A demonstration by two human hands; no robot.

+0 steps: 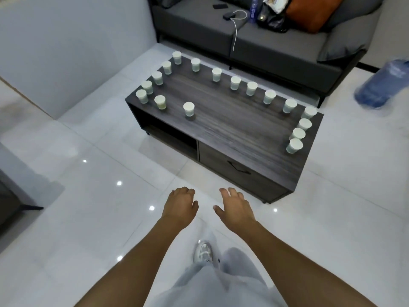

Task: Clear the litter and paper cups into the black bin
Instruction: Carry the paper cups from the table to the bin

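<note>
Several white paper cups stand upright along the edges of a dark wooden coffee table (pixel 223 127); one cup (pixel 188 109) stands alone near the front left, others line the far edge (pixel 235 83) and the right end (pixel 294 146). Both my hands hang over the white floor in front of the table, holding nothing. My left hand (pixel 180 206) has loosely curled fingers. My right hand (pixel 236 207) has its fingers spread and relaxed. No black bin is in view.
A grey sofa (pixel 199 27) stands behind the table with a phone, a charger cable, bags and an orange cushion on it. A large blue water bottle (pixel 382 85) stands on the floor at the right. My legs and a white shoe (pixel 203 251) are below.
</note>
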